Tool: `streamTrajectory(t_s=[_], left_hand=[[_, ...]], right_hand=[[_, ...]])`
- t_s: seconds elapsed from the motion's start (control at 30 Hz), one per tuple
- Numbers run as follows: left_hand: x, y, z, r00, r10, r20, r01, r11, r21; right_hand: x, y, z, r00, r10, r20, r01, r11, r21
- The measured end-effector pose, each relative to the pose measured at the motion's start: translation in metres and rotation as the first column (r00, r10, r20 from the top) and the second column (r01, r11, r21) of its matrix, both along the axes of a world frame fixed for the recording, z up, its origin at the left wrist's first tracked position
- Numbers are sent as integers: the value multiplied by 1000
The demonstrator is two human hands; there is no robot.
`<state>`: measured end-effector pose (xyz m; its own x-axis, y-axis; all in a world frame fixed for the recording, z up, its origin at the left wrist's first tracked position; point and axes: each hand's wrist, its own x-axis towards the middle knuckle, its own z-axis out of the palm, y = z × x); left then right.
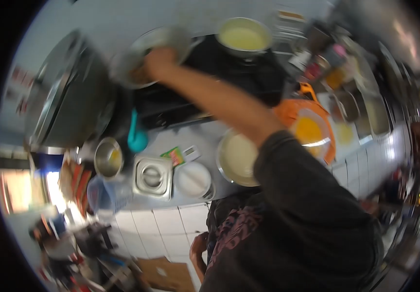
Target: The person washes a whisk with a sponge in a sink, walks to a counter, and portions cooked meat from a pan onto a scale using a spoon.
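My right hand [160, 63] reaches across the stove [185, 104] into a wide metal bowl [183, 41] at the upper left. Motion blur smears its fingers. A brownish patch shows in the bowl just below the hand, too blurred to name. Down beside my body, below the counter edge, my left hand [199, 246] has its fingers curled, with nothing visible in them. Pale yellow liquid fills a pot [245, 36] on the stove's right side. Under my right forearm, partly covered by the sleeve, stands a round pan [236, 158] with cream-coloured contents.
On the counter lie a turquoise ladle [136, 138], a lidded steel container [152, 177], a white-topped tub [193, 180] and a green packet [173, 156]. A steel bowl [108, 158] stands left. An orange basin [329, 109] sits right. A large dark appliance [76, 92] rises at left.
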<state>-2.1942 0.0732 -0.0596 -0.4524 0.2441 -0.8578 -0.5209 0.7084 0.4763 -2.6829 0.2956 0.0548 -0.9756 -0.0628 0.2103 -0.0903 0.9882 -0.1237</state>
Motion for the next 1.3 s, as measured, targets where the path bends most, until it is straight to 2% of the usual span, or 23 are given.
streamTrajectory(t_s=[0.03, 0.07, 0.13, 0.2, 0.3, 0.37, 0.4, 0.43, 0.47, 0.53, 0.6, 0.73, 0.8, 0.87, 0.93, 1.0, 1.07, 1.1, 1.2, 1.23, 1.3], left_hand=[[-14, 5, 18, 993, -114, -33, 114, 993, -25], [-26, 14, 30, 976, -210, -64, 208, 977, -37], [-48, 37, 49, 918, -372, -134, 370, 928, -44], [-55, 86, 47, 832, -499, -242, 518, 855, 19], [-48, 192, 29, 670, -590, -451, 710, 686, 157], [-28, 275, 14, 573, -566, -593, 795, 558, 238], [-15, 316, 7, 529, -537, -657, 830, 491, 266], [-4, 355, 1, 490, -500, -714, 855, 437, 280], [5, 392, -5, 457, -459, -762, 871, 405, 279], [21, 454, -20, 422, -384, -821, 877, 402, 263], [18, 514, -42, 408, -323, -854, 837, 507, 207], [-3, 590, -85, 457, -186, -870, 627, 761, 166], [-18, 613, -94, 502, -38, -864, 456, 860, 227], [-25, 623, -99, 515, 130, -847, 290, 904, 315], [-41, 626, -85, 480, 327, -814, 105, 900, 424], [-56, 622, -53, 378, 515, -770, -70, 845, 530], [-73, 608, 4, 242, 567, -788, -204, 823, 530], [-79, 605, 16, 251, 577, -777, -238, 815, 528], [-99, 611, 47, 519, 667, -535, -239, 714, 659], [-99, 627, 55, 385, 789, -479, -233, 585, 776], [-102, 636, 62, 381, 790, -480, -170, 570, 804]], right_hand=[[22, -2, 11, 998, 15, -55, -13, 1000, 25], [26, -9, 6, 992, -71, -100, 62, 995, -84], [33, -3, 4, 995, -49, -91, 9, 919, -394], [26, 9, 5, 999, -36, 12, 37, 847, -531], [29, 38, 19, 988, 100, 121, 45, 560, -827], [54, 59, 36, 994, 88, 71, 60, 131, -990], [68, 69, 45, 996, 79, 43, 51, -100, -994], [79, 80, 55, 995, 102, 22, 33, -102, -994], [91, 91, 63, 993, 121, 0, 20, -159, -987], [140, 123, 90, 984, 177, -23, 25, -267, -963], [181, 159, 113, 952, 308, -4, 52, -174, -983], [235, 212, 131, 934, 355, 38, 97, -148, -984], [256, 248, 137, 932, 360, 42, 78, -84, -993], [266, 270, 159, 940, 319, 119, 129, -10, -992], [265, 289, 171, 946, 306, 104, 126, -54, -991], [262, 307, 180, 964, 252, 81, 87, -10, -996], [259, 321, 186, 980, 194, 42, 40, 11, -999], [256, 331, 187, 979, 200, 27, 27, 4, -1000], [245, 355, 193, 980, 199, -14, -13, -6, -1000], [244, 361, 195, 983, 183, -21, -20, -7, -1000], [243, 371, 200, 985, 169, -46, -44, -17, -999]])
